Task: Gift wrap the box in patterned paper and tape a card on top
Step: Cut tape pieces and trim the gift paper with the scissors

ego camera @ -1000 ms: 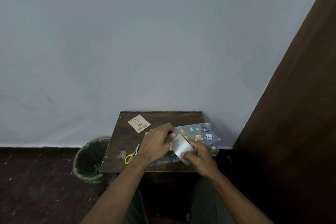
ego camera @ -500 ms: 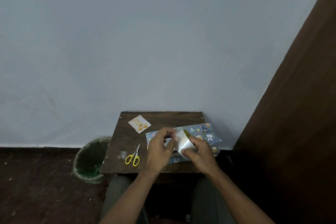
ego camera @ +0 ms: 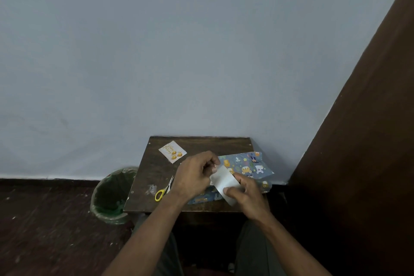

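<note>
Both hands are raised just above the small wooden table (ego camera: 156, 170), working a roll of wide clear tape (ego camera: 224, 182). The right hand (ego camera: 248, 197) has thumb and fingers curled round the roll; the left hand (ego camera: 195, 175) pinches at the roll's upper edge, at about 11 o'clock on it, seemingly picking for the loose end. Under and beyond them, toward 2 o'clock, lies the blue patterned paper (ego camera: 248, 164) with its cartoon animals, rumpled and loose at the edges. Whether the box is inside it I cannot tell; the hands hide the middle. By my judgement the wrapping is only half done: no seam looks taped down. The card (ego camera: 172, 151) waits at 10 o'clock on the table, well apart from the paper. It bears gold script, possibly "Happy Birthday", too small to be sure. Yellow-handled scissors (ego camera: 164, 189) lie at 8 o'clock.
</note>
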